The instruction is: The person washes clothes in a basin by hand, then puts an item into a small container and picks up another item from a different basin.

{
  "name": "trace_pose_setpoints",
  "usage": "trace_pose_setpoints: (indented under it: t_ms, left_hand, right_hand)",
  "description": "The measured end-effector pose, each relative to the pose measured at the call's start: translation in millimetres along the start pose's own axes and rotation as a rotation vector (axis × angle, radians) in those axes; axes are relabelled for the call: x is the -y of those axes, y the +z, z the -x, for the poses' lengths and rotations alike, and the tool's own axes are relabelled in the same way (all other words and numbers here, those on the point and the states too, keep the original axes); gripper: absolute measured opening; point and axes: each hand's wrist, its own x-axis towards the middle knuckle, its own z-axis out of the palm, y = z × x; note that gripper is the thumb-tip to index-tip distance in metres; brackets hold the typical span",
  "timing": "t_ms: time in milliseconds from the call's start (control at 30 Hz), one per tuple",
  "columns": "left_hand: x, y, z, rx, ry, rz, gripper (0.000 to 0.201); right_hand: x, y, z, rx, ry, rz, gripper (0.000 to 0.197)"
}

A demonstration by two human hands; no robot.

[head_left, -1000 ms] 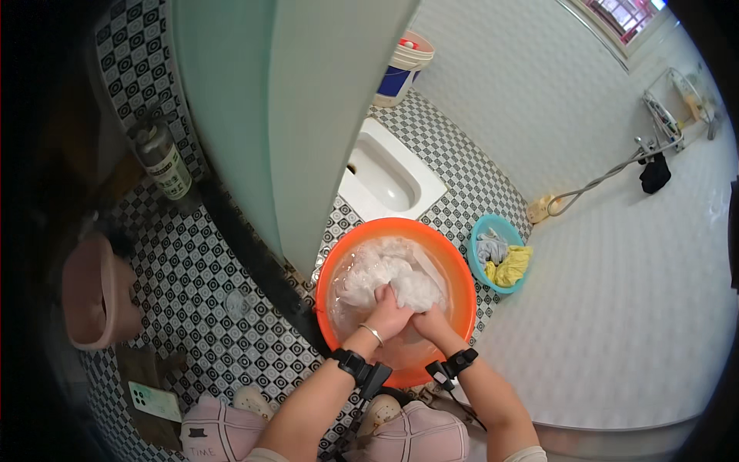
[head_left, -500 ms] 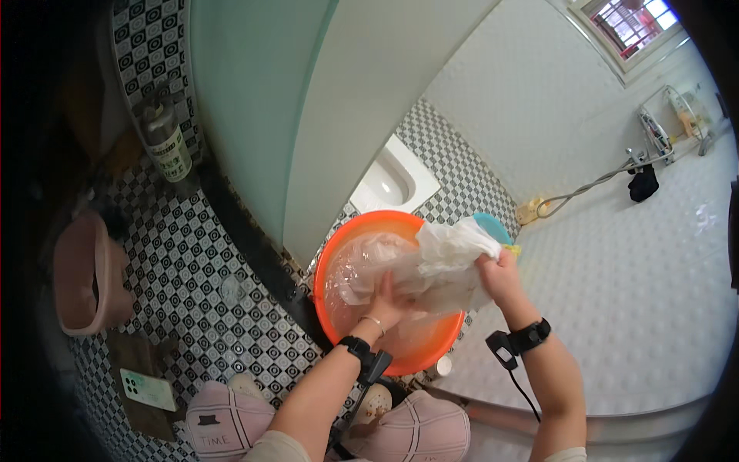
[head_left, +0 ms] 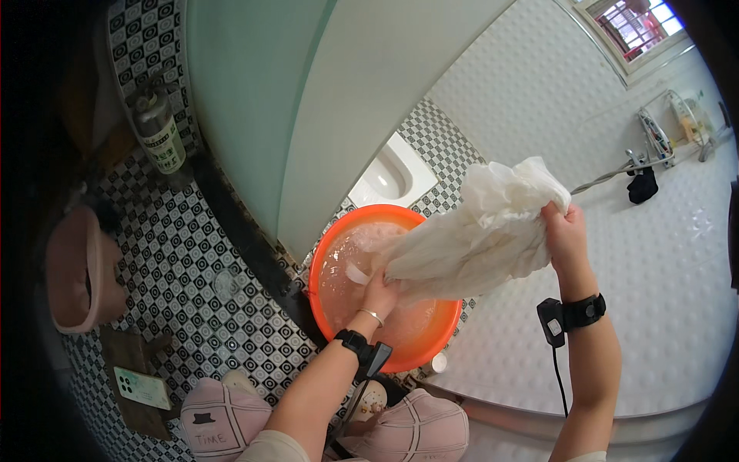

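An orange plastic basin (head_left: pixel 336 323) with soapy water stands on the checkered floor in front of me. A wet white cloth (head_left: pixel 477 231) stretches from the basin up to the right. My right hand (head_left: pixel 563 231) grips its upper end, raised well above the basin. My left hand (head_left: pixel 379 294) holds the lower end just over the water, a bangle and a black wrist device on that arm. My right wrist carries a black strap with a small box and a hanging cable.
A squat toilet pan (head_left: pixel 391 177) lies behind the basin. A green-white door or partition (head_left: pixel 308 92) rises at the back. A bottle (head_left: pixel 160 138), a pink stool or bucket (head_left: pixel 77 269) and a phone (head_left: pixel 142 388) are at left. My pink slippers (head_left: pixel 419 430) are below.
Both hands were kneading the cloth down in the basin. My right hand has since lifted one end up and to the right, pulling the cloth out long, while the left stays low.
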Motion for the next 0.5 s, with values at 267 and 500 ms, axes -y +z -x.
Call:
trace_pose_setpoints:
  t_ms: [267,500]
  left_hand:
    - [-26,-44,4,-0.358,-0.072,-0.171,0.032]
    - [-5,-55,9,-0.228,-0.283,-0.219,0.047]
  right_hand:
    - [-122,40,8,0.067,-0.119,0.319,0.019]
    - [-210,122,58,0.255,-0.460,0.626,0.041]
